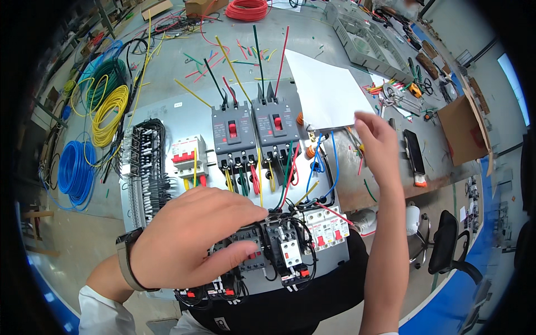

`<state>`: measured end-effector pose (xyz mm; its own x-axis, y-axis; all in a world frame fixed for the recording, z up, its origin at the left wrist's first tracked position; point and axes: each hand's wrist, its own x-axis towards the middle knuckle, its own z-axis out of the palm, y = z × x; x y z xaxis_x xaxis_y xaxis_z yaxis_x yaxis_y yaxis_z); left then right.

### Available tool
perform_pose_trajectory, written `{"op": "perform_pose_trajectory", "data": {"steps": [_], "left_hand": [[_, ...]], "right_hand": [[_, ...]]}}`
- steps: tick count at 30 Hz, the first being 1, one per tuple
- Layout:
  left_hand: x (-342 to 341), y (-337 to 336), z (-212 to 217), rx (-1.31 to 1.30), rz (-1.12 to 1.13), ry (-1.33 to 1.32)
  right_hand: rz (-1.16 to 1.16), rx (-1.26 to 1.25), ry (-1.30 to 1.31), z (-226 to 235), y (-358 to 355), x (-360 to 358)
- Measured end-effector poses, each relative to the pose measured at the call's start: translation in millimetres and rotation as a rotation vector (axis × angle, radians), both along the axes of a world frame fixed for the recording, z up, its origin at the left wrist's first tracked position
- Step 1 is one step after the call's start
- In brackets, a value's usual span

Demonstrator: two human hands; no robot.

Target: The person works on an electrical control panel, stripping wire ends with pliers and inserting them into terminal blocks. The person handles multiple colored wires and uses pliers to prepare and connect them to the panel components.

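A mounting plate [162, 114] fitted with electrical parts lies before me, its near edge by my lap. My left hand [190, 237] reaches over the black contactors [251, 259] at the near edge. Its fingers stretch right, with the thumb apart and nothing visible between. My right hand [379, 139] has curled fingers at the near right corner of a white paper sheet [326, 89], which they appear to grip. Two grey circuit breakers [231, 134] with red levers stand mid-plate, with yellow, green and red wires rising from them. Blue wires [336, 167] loop below the sheet.
Blue [75, 176], yellow [111, 114] and green wire coils lie at the left, a red coil [247, 8] at the back. A grey tray [368, 47], a cardboard box [463, 128] and a phone-like black object [414, 153] are at the right. Wire scraps litter the bench.
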<state>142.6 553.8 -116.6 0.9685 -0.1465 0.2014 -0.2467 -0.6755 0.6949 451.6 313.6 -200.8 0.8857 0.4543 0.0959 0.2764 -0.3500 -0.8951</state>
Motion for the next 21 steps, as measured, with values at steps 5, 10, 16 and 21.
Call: {"op": "perform_pose_trajectory", "data": {"steps": [5,10,16,21], "left_hand": [[10,-19,4,-0.059,-0.083,-0.01],[22,-48,-1,-0.014,-0.246,0.02],[25,-68,-34,0.035,-0.307,-0.014],[23,-69,-42,0.043,-0.306,-0.009]], "right_hand": [[0.313,-0.085,0.397,20,-43,-59],[0.441,-0.039,0.511,-6,-38,-62],[0.398,0.089,0.416,-14,-43,-66],[0.31,0.118,0.162,1,-45,-74]]}}
